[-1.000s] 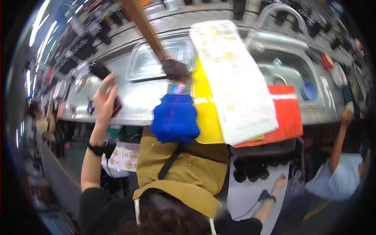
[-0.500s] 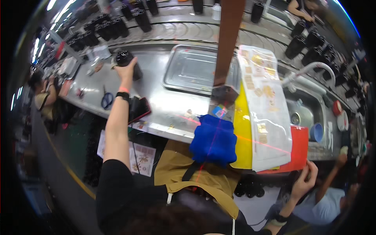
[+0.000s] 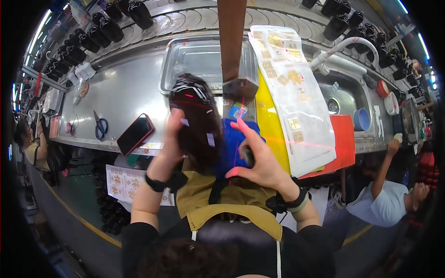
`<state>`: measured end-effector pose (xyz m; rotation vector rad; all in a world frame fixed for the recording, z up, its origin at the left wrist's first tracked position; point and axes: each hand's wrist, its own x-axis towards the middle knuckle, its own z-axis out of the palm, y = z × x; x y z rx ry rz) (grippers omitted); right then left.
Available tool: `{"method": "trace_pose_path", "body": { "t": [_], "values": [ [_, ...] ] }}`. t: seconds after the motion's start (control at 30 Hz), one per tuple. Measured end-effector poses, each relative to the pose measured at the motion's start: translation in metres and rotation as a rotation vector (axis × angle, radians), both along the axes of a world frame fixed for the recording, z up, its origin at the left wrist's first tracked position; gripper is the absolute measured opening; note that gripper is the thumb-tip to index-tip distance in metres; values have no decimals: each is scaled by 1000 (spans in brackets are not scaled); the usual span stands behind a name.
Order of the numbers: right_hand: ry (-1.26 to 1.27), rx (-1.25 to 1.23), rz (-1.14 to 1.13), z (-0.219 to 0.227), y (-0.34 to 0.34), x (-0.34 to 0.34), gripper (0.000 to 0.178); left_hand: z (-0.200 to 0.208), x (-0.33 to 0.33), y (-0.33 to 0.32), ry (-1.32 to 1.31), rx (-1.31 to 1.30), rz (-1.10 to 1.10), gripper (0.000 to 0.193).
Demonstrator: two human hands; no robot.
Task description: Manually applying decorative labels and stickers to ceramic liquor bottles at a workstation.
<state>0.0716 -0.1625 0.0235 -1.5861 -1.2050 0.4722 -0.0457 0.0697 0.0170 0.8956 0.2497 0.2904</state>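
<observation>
My left hand (image 3: 172, 136) grips a glossy dark bottle (image 3: 197, 120) by its side, tilted and blurred, above the bench's front edge. Small pale patches show on its surface. Just to its right, my right hand (image 3: 262, 162) has its index finger and thumb stretched apart. A small dark rounded object (image 3: 249, 156) lies against that palm, under the curled fingers; its kind is unclear. Between the hands is a blue cloth (image 3: 234, 143), partly covered by the bottle and the right hand.
A clear-lidded metal tray (image 3: 167, 69) lies behind a brown post (image 3: 232, 41). Right are transfer sheets (image 3: 296, 102) with gold designs, over yellow and red sheets, then a sink (image 3: 345, 88). Left lie a phone (image 3: 135, 134) and scissors (image 3: 100, 127). Another person (image 3: 382, 199) is at right.
My left hand has lifted the bottle off the bench and brought it toward me. My right hand has come from beside the red sheet to the blue cloth. The view has shifted.
</observation>
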Motion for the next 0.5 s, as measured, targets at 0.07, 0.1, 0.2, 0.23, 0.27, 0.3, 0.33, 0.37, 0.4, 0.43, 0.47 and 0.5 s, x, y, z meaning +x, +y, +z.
{"method": "trace_pose_path", "body": {
  "t": [0.07, 0.1, 0.2, 0.23, 0.27, 0.3, 0.33, 0.37, 0.4, 0.43, 0.47, 0.5],
  "values": [
    [76, -23, -52, -4, -1, -13, 115, -5, 14, -47, 115, 10, 11, 70],
    [115, -21, -91, -6, -6, -17, 119, -6, 19, -62, 112, 31, -7, 66],
    [145, -53, -139, -10, -21, -21, 119, -9, 34, -90, 216, -23, 80, 54],
    [157, 0, -158, -11, -25, -20, 120, -10, 38, -92, 235, -27, 85, 54],
    [168, -7, -148, -11, -28, -18, 122, -12, 41, -94, 241, -45, 87, 54],
    [168, -8, -149, -11, -29, -16, 122, -14, 44, -94, 294, -69, 85, 54],
    [152, -63, -165, -11, -29, -14, 122, -18, 47, -94, 317, -87, 95, 53],
    [144, -127, -181, -10, -29, -11, 123, -21, 50, -92, 261, -79, 102, 53],
    [136, -116, -179, -9, -28, -8, 123, -25, 53, -90, 254, -82, 113, 54],
    [127, -107, -198, -7, -27, -6, 121, -28, 55, -89, 234, -66, 117, 54],
    [99, -95, -207, -6, -25, -4, 119, -29, 56, -88, 247, -84, 123, 54],
    [111, -101, -230, -4, -23, -3, 119, -30, 59, -86, 200, -71, 97, 53]
  ]
}}
